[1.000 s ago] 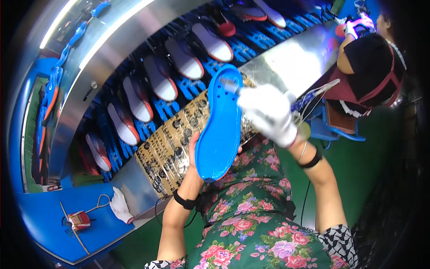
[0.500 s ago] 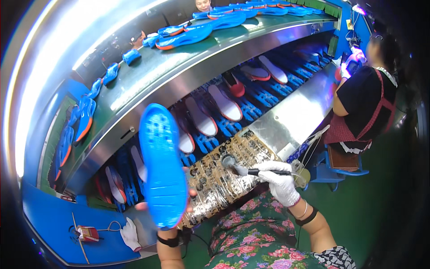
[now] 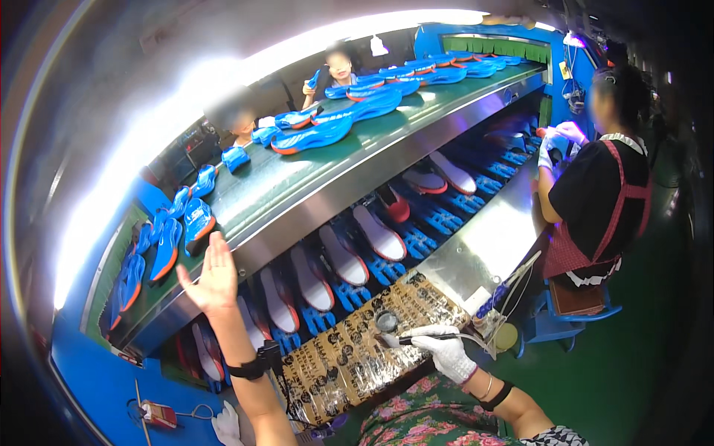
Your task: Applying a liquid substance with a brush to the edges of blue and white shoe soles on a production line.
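My bare left hand (image 3: 213, 276) is raised at the edge of the upper belt, fingers spread and nothing in it. Just beyond its fingertips a blue shoe sole with an orange edge (image 3: 198, 221) lies on the belt. A second blue sole (image 3: 166, 251) rests to its left. My right hand (image 3: 446, 354), in a white knit glove, grips a brush (image 3: 416, 338) by its dark handle. The brush head is beside a small round dark dish (image 3: 387, 321) on the tape-covered work surface (image 3: 335, 375).
More blue soles (image 3: 320, 134) line the green upper belt (image 3: 297, 182). White-bottomed shoes (image 3: 312, 279) stand on blue holders below. A co-worker (image 3: 606, 193) sits at the right; two people are across the belt. A white glove (image 3: 227, 425) lies at lower left.
My left hand has let go of the blue sole and moved up and left to the belt, where a sole now lies. My right hand, still on the brush, has shifted slightly down and left.
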A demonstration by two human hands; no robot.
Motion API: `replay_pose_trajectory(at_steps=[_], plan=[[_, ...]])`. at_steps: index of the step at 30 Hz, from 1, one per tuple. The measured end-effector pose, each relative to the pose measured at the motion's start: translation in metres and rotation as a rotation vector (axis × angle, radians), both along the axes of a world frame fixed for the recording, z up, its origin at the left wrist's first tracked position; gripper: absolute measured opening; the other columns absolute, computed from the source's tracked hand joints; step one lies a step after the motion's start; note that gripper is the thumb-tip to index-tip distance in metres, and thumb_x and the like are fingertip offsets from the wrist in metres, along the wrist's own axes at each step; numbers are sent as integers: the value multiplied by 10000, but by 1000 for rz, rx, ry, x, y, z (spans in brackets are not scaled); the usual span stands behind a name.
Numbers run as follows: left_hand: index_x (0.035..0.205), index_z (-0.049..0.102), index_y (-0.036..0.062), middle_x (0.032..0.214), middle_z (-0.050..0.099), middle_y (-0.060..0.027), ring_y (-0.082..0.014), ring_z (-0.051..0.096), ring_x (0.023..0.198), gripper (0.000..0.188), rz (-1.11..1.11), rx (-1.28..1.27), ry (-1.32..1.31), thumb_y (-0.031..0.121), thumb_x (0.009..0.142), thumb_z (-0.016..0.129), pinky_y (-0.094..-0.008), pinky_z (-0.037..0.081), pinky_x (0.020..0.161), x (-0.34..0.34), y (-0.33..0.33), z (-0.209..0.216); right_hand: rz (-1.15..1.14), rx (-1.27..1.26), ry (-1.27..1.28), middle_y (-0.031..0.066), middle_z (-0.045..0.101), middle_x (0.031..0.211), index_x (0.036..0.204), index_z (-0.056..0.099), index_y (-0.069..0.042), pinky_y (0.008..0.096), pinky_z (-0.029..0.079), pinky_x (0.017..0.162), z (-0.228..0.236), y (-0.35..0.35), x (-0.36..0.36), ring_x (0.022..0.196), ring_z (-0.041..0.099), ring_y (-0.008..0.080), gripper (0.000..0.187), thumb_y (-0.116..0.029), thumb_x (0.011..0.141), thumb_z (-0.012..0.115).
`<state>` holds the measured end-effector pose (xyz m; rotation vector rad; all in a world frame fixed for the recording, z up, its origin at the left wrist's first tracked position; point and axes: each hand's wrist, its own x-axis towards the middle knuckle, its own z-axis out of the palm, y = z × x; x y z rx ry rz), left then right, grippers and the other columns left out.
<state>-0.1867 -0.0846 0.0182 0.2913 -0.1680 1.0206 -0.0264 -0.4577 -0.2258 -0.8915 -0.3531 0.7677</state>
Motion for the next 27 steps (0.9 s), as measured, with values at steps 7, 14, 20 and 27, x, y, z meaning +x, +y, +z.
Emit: replay_pose_trajectory(at_steps=[7, 14, 20, 27], plan=[[1602, 190, 159, 1554, 311, -256, -448, 461, 1323, 749, -164, 487, 542, 497, 1004, 489, -510, 413, 1076, 134, -55, 64, -32, -9, 89, 110, 754, 977, 1045, 732, 47, 247, 547, 772, 8, -8, 15, 831, 690, 142, 198, 49, 850, 700], [1619, 107, 216, 1540, 370, -252, -451, 453, 1332, 876, 215, 1006, 1098, 490, 947, 598, -564, 434, 1032, 275, -59, 126, -154, 37, 170, 122, 750, 994, 1024, 732, 40, 243, 545, 766, 5, -16, 26, 841, 692, 143, 187, 65, 844, 686], [1620, 83, 168, 1618, 240, -240, -387, 315, 1468, 1153, 480, 1678, 1478, 542, 778, 776, -516, 418, 1084, 358, -12, 106, -193, 38, 264, 132, 748, 972, 1029, 721, 49, 240, 567, 685, -8, -19, 36, 783, 704, 159, 176, 45, 856, 693], [1586, 217, 84, 1559, 327, -291, -421, 325, 1449, 870, 825, 1990, 1763, 254, 867, 677, -439, 329, 1175, 386, 33, 95, -203, -10, 318, 106, 745, 951, 1010, 730, 43, 225, 550, 676, -4, -22, 40, 755, 685, 131, 166, 35, 848, 695]])
